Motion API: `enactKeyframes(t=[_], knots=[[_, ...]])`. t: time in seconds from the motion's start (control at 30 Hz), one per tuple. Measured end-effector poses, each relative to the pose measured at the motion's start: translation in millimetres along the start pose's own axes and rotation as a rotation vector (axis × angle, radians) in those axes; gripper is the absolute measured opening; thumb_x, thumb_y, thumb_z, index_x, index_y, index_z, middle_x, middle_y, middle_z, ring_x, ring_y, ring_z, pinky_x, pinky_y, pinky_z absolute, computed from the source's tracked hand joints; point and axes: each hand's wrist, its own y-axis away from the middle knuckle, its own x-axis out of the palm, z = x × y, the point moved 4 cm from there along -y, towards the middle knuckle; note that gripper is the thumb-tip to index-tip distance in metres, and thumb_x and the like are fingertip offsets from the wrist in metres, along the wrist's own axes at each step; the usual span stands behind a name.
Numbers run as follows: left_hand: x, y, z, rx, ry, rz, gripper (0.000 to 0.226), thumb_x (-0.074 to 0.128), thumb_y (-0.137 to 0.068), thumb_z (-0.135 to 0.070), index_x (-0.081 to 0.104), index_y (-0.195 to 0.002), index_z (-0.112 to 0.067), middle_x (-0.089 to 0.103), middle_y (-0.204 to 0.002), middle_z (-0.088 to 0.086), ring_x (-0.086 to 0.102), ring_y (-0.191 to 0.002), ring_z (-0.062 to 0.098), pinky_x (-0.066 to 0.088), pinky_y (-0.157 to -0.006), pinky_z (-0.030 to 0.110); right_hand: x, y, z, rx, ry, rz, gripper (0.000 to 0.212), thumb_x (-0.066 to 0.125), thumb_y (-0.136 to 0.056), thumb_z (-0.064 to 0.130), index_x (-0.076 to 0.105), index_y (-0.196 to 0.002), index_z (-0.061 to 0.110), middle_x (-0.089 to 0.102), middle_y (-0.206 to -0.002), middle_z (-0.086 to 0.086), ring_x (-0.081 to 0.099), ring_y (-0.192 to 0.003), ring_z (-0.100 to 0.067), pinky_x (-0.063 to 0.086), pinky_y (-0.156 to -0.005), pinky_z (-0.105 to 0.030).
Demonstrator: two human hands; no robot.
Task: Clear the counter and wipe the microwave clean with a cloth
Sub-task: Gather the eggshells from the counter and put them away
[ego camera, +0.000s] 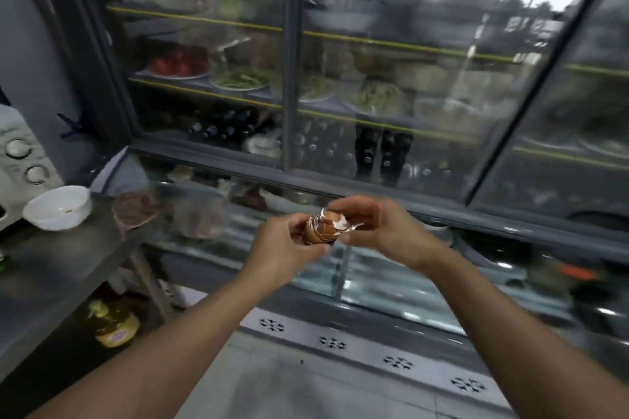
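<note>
A stack of broken brown eggshells [321, 226] sits between both hands, held in the air in front of a glass display fridge. My left hand [284, 245] grips the stack from the left and below. My right hand [381, 228] pinches its top right edge with curled fingers. The white microwave [20, 160], with two round knobs, shows only partly at the far left edge. It stands on the dark metal counter [58, 258], well left of my hands. No cloth is in view.
A white plastic bowl [58, 207] stands on the counter beside the microwave. A bag of dark food [136, 211] lies at the counter's far corner. A yellow oil bottle [114, 323] sits under the counter. The display fridge [340, 95] holds plates and bottles.
</note>
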Motion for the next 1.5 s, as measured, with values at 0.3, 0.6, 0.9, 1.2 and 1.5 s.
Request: enactKeyframes(t=[0.3,0.6,0.9,1.2,1.5], knots=[[168.1,27.0,-84.3,0.111,0.03,0.227,0.038,0.083,-0.065,-0.008,0.065,-0.084,-0.036,0.07,-0.081,-0.017,0.065,-0.074,-0.005,0.048,-0.064,0.004,-120.3,150.4,-54.2,0.091,0.017,-0.276,0.043,0.068,-0.078,-0.005,0.062,-0.117,0.014,0.069,-0.107,0.0,0.065,-0.1,-0.016,0.052,-0.092,-0.031],[350.6,72.7,-150.4,0.178,0.017,0.406,0.037,0.085,-0.062,-0.014,0.065,-0.08,-0.039,0.071,-0.08,-0.018,0.066,-0.077,-0.002,0.05,-0.07,0.009,-229.7,314.2,-108.0,0.137,0.033,-0.441,0.042,0.069,-0.077,-0.005,0.063,-0.112,0.017,0.069,-0.105,0.001,0.064,-0.097,-0.011,0.051,-0.09,-0.024],[512.8,125.4,-222.3,0.285,0.053,0.588,0.037,0.084,-0.061,-0.011,0.066,-0.08,-0.036,0.073,-0.082,-0.014,0.069,-0.079,0.006,0.055,-0.076,0.022,-317.8,472.9,-147.6,0.226,0.065,-0.656,0.041,0.068,-0.079,-0.002,0.064,-0.113,0.021,0.069,-0.104,0.007,0.064,-0.097,-0.006,0.05,-0.087,-0.02],[653.4,147.7,-269.7,0.364,0.058,0.751,0.034,0.084,-0.058,-0.02,0.066,-0.08,-0.038,0.072,-0.08,-0.017,0.067,-0.074,-0.001,0.054,-0.072,0.018,-388.1,582.0,-195.9,0.317,0.062,-0.902,0.038,0.067,-0.082,0.002,0.065,-0.11,0.027,0.069,-0.103,0.007,0.064,-0.099,-0.013,0.051,-0.088,-0.027],[798.2,117.1,-314.0,0.408,0.07,0.864,0.038,0.086,-0.058,-0.022,0.065,-0.083,-0.041,0.072,-0.08,-0.017,0.067,-0.075,-0.001,0.053,-0.072,0.02,-494.7,637.1,-250.1,0.399,0.052,-1.036,0.038,0.065,-0.082,-0.002,0.063,-0.115,0.017,0.069,-0.105,0.003,0.063,-0.097,-0.014,0.05,-0.084,-0.026]])
